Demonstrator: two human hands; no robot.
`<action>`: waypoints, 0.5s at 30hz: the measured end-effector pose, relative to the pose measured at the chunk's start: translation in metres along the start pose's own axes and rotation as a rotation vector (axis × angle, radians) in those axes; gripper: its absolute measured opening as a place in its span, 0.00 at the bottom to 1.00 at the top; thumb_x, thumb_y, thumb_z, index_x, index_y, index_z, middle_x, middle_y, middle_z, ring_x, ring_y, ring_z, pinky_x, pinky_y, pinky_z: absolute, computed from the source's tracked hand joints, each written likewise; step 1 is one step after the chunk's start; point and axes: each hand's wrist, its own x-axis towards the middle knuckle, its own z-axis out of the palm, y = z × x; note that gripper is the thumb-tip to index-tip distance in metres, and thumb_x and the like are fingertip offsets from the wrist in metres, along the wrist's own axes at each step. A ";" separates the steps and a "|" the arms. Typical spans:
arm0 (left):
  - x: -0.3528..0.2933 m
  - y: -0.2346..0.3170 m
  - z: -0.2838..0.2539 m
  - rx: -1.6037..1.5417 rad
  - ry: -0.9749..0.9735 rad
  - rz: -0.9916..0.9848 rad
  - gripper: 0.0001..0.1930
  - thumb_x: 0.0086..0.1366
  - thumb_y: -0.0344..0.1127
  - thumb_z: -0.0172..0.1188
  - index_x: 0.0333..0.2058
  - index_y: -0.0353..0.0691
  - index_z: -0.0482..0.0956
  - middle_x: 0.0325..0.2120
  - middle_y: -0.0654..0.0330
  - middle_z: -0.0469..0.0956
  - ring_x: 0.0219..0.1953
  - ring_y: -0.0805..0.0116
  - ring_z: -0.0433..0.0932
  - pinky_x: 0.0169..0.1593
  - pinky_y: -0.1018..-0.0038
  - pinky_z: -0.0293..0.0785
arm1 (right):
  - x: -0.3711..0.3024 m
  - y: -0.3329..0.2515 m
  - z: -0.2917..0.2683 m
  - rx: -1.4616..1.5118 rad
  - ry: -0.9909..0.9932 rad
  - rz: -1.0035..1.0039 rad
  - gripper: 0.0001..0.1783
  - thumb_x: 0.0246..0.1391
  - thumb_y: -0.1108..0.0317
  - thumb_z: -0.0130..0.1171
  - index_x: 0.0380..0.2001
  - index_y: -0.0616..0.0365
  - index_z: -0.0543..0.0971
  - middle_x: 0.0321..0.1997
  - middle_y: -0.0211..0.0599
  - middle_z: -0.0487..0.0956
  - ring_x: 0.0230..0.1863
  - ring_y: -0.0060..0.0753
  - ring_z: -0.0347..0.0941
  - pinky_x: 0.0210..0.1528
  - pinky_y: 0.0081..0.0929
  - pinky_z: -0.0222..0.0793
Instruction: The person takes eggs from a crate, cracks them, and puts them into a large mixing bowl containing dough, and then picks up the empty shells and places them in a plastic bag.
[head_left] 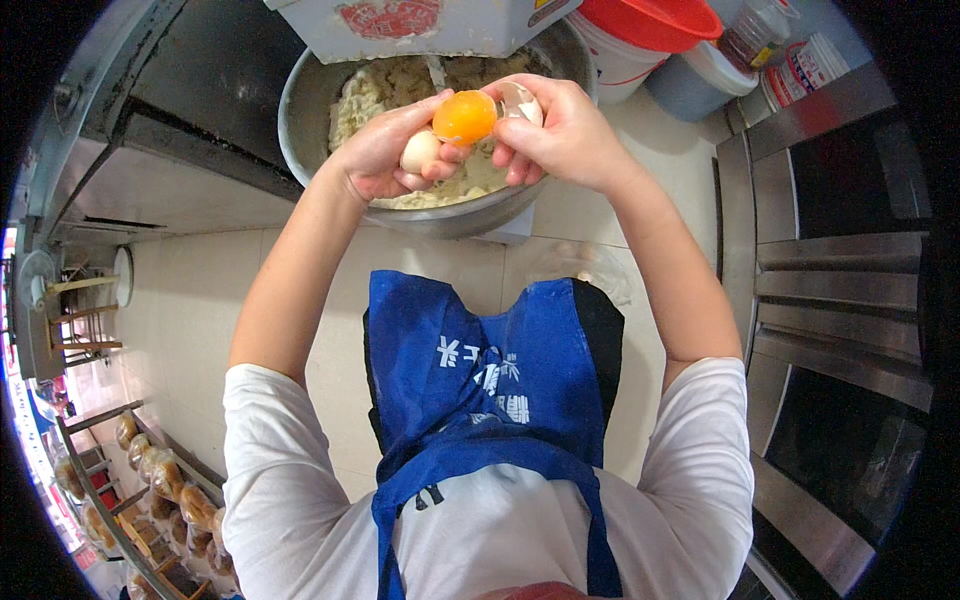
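Observation:
Over a large metal mixing bowl [292, 122], my two hands meet around a broken egg. My left hand [382, 150] is closed on a pale egg [420, 152] low in its palm. A round orange yolk [465, 117] sits at its thumb and fingertips, with a thin pale rim below; how much shell lies under it is hidden. My right hand [565, 130] grips a cracked eggshell [520, 104], its whitish inside showing, close beside the yolk. Pale, lumpy dough [365, 108] lies in the bowl beneath.
A white mixer housing [410, 25] overhangs the bowl's far side. Buckets, one with a red basin [655, 22] on top, stand at the far right. Steel ovens [840, 270] line the right. At lower left is a rack of wrapped bread [165, 480]. A clear plastic bag [585, 268] lies on the floor.

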 end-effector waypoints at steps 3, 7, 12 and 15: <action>0.000 0.000 0.000 -0.001 0.033 -0.003 0.21 0.71 0.54 0.40 0.47 0.42 0.68 0.23 0.64 0.69 0.17 0.82 0.65 0.11 0.92 0.50 | 0.003 0.006 0.003 0.029 0.051 -0.049 0.19 0.50 0.70 0.54 0.46 0.66 0.75 0.26 0.37 0.80 0.22 0.23 0.78 0.24 0.20 0.75; 0.001 0.000 -0.003 -0.010 0.065 -0.017 0.18 0.72 0.51 0.38 0.51 0.47 0.66 0.22 0.62 0.67 0.17 0.80 0.62 0.11 0.91 0.50 | 0.003 0.006 0.006 0.037 0.064 -0.077 0.18 0.49 0.71 0.54 0.44 0.67 0.76 0.27 0.39 0.80 0.23 0.23 0.78 0.26 0.21 0.77; 0.002 -0.002 -0.003 0.007 -0.004 0.033 0.21 0.71 0.54 0.41 0.44 0.41 0.69 0.21 0.65 0.68 0.18 0.83 0.65 0.10 0.92 0.49 | 0.004 0.007 0.005 0.035 0.052 -0.063 0.18 0.53 0.72 0.47 0.48 0.63 0.75 0.27 0.37 0.80 0.24 0.22 0.78 0.26 0.19 0.75; 0.005 -0.002 -0.006 -0.036 -0.054 0.006 0.21 0.71 0.54 0.41 0.43 0.41 0.69 0.21 0.66 0.68 0.18 0.83 0.64 0.11 0.92 0.48 | 0.004 0.011 0.002 0.101 0.066 -0.053 0.17 0.52 0.71 0.50 0.46 0.65 0.75 0.26 0.38 0.80 0.24 0.24 0.78 0.26 0.20 0.76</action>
